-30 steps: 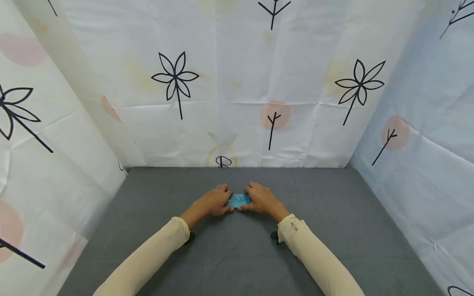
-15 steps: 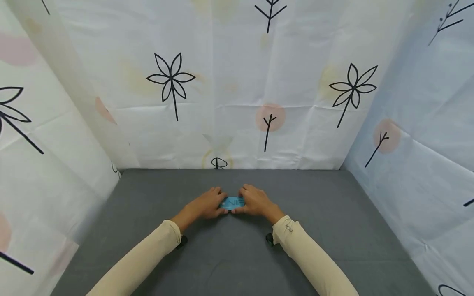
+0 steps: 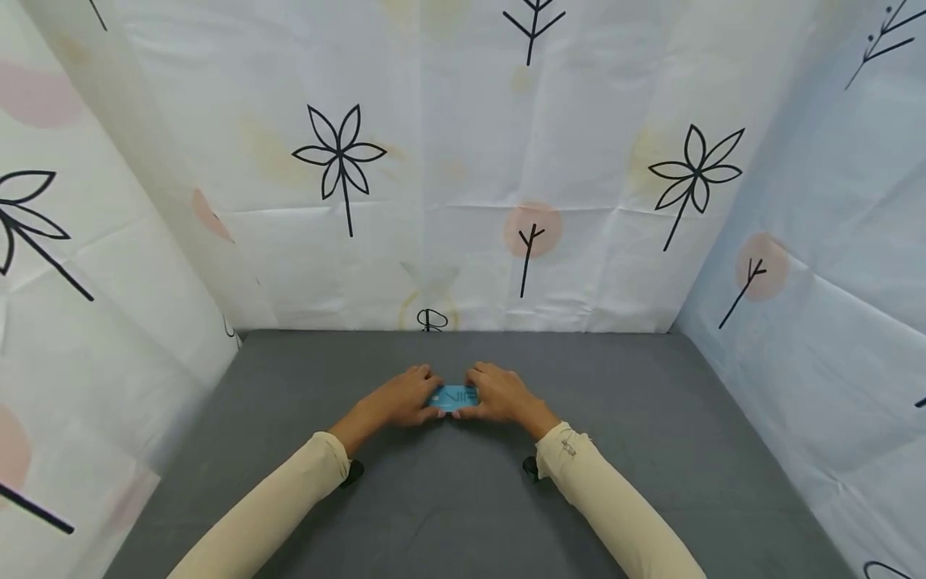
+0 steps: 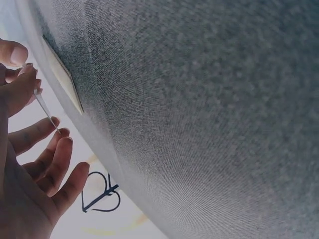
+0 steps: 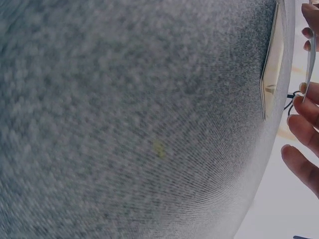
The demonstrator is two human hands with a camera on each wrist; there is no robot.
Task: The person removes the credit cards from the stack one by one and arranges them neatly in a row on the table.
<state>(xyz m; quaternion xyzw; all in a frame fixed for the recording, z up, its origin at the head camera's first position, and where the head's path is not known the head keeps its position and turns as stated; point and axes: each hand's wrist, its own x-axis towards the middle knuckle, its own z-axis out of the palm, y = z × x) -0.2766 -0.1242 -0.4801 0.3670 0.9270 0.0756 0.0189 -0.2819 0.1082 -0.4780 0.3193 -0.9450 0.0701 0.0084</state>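
A light-blue card point(image 3: 454, 396) with large dark letters, seemingly VIP, is held above the far middle of the grey table. My left hand point(image 3: 408, 400) pinches its left end, and my right hand point(image 3: 502, 394) pinches the other end. From the left wrist the card point(image 4: 45, 109) shows as a thin edge between thumb and fingers. The right wrist view also shows the card point(image 5: 311, 64) edge-on, slightly bent. Beneath it, apart from the fingers, a flat cream piece with dark edges point(image 4: 64, 77) lies on the cloth; its kind cannot be told.
Grey cloth covers the table point(image 3: 463, 498). White sheets with plant drawings hang at the back point(image 3: 434, 185), left and right. Dark wrist devices show below both cream sleeves point(image 3: 278, 503).
The view shifts slightly as the head moves. Both hands keep their hold on the card, with little visible change.
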